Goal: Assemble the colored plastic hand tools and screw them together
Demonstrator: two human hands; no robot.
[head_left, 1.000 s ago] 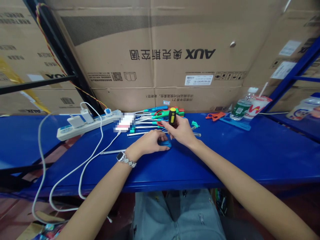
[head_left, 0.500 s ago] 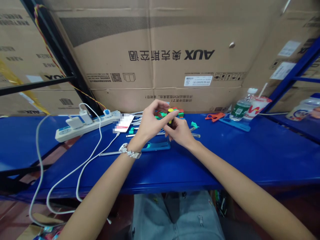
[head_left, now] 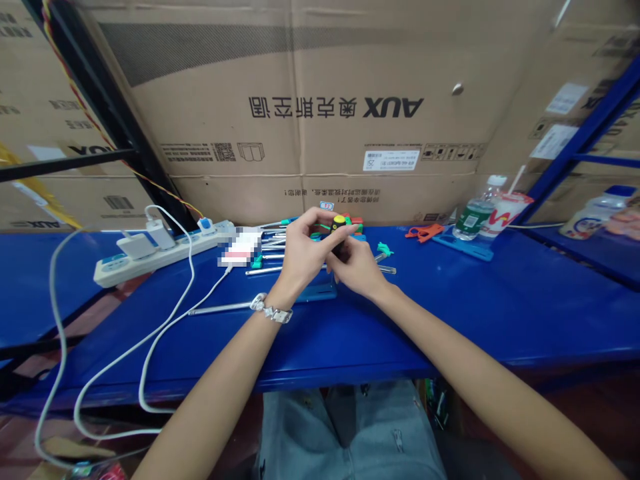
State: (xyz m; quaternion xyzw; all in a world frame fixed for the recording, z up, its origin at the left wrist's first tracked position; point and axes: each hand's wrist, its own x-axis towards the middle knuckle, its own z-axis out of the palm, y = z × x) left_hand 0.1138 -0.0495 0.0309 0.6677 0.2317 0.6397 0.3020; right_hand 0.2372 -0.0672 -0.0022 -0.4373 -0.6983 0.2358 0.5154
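Note:
Both my hands meet over the middle of the blue bench (head_left: 500,307). My right hand (head_left: 356,267) is wrapped round the lower part of a black screwdriver with a yellow cap (head_left: 340,222), held upright. My left hand (head_left: 303,250), with a watch on its wrist, pinches the screwdriver's top between thumb and fingers. Under the hands lies a blue plastic piece (head_left: 316,292) on the bench. Behind them sits a pile of colourful long-shafted tools (head_left: 280,241) in blue, green and red.
A white power strip (head_left: 150,252) with chargers and white cables (head_left: 165,320) lies at the left. A loose metal rod (head_left: 220,308) rests near my left wrist. Orange scissors (head_left: 424,232), a water bottle (head_left: 475,212) and a cup (head_left: 504,212) stand at the right. Cardboard boxes (head_left: 325,100) form the back wall.
My left hand has lifted off the blue piece on the bench and gone up to the screwdriver's top. The right hand has stayed on the screwdriver.

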